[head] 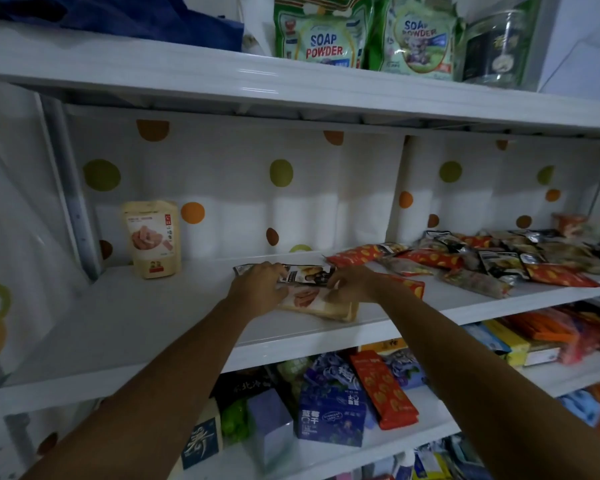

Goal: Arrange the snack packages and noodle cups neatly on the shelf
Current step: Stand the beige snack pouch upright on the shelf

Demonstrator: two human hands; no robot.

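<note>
On the white middle shelf [125,320] a cream snack pouch [317,304] lies flat, and a black-and-white snack pack [305,273] lies across its far end. My left hand [261,289] grips the left ends of both. My right hand [352,284] pinches the right end of the black-and-white pack. A matching cream pouch [152,239] stands upright at the back left. To the right lies a loose heap of red packs [433,258] and dark packs [499,263]. Two noodle cups [568,224] stand at the far right back.
Soap powder bags [323,32] and a clear jar [496,46] fill the shelf above. The shelf below holds a blue box [329,420], a red pack [383,389] and other boxes. A dotted white sheet [243,188] backs the shelf. A metal upright [73,188] stands at the left.
</note>
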